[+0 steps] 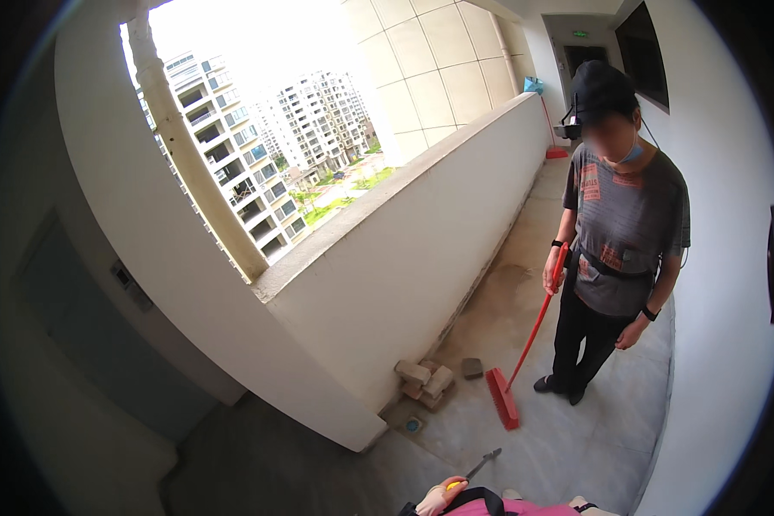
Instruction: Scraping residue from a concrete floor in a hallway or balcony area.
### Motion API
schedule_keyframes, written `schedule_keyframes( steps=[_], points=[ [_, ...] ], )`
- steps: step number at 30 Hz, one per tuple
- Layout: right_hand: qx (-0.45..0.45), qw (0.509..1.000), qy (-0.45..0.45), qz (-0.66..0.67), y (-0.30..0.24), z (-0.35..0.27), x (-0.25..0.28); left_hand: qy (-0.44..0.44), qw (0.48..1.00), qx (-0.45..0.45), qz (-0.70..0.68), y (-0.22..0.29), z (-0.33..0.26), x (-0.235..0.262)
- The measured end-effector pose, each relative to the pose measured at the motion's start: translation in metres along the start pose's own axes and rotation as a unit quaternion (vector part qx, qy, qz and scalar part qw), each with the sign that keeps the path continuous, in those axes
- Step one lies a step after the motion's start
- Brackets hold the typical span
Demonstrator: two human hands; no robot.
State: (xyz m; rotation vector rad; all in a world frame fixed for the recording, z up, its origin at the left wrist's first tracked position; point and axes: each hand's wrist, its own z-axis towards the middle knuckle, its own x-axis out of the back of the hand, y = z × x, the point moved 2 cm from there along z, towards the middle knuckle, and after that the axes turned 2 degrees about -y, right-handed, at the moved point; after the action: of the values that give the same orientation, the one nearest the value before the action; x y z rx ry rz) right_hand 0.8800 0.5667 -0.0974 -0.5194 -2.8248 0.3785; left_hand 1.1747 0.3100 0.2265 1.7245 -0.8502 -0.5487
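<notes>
At the lower edge my left hand [441,497] is closed around the yellow handle of a slim tool [483,464] with a dark grey, narrow shaft. The tool points up and to the right above the floor; its exact kind is unclear. Right of my pink clothing [533,509], a small pale patch with a black band is perhaps my right wrist; no fingers show there. Ahead, another person [619,224] grips a red broom [535,344] in one hand, its wide red head [502,399] down on the floor.
Several bricks [426,383] lie piled by the low white wall [387,292], with one loose brick [472,368] beside them. A round blue drain [414,425] sits nearer me. Farther off, a red dustpan [556,153] stands along the wall. A grey door [120,327] is at left.
</notes>
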Motion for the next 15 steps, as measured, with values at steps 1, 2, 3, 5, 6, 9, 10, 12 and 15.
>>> schedule_keyframes(
  steps=[1,2,3,5,6,9,10,12,15],
  points=[
    [0.016,1.0,-0.004,0.008,-0.007,0.0,-0.005,-0.004,1.0,0.0,0.002,0.002,-0.001,-0.001],
    [0.03,0.999,-0.006,0.019,-0.015,0.001,-0.009,0.005,1.0,0.001,-0.009,0.003,-0.001,-0.002],
    [0.047,0.998,-0.014,0.037,-0.02,0.001,-0.014,0.015,1.0,0.001,-0.02,0.004,0.0,-0.003],
    [0.08,0.994,-0.022,0.069,-0.031,0.0,-0.021,0.023,0.999,0.006,-0.026,-0.003,0.003,-0.006],
    [0.091,0.992,-0.025,0.081,-0.036,-0.001,-0.026,0.033,0.999,0.01,-0.033,-0.006,0.003,-0.007],
    [0.118,0.986,-0.046,0.105,-0.036,0.004,-0.03,0.029,0.999,0.009,-0.037,-0.007,0.002,-0.013],
    [0.14,0.981,-0.066,0.116,-0.037,0.008,-0.032,0.029,0.999,0.01,-0.038,-0.006,0.002,-0.014],
    [0.13,0.983,-0.077,0.1,-0.027,0.014,-0.03,0.033,0.999,0.008,-0.033,-0.004,0.001,-0.016],
    [0.106,0.991,-0.014,0.079,-0.019,0.014,-0.031,0.039,0.999,-0.008,-0.033,-0.002,0.001,-0.013]
  ],
)
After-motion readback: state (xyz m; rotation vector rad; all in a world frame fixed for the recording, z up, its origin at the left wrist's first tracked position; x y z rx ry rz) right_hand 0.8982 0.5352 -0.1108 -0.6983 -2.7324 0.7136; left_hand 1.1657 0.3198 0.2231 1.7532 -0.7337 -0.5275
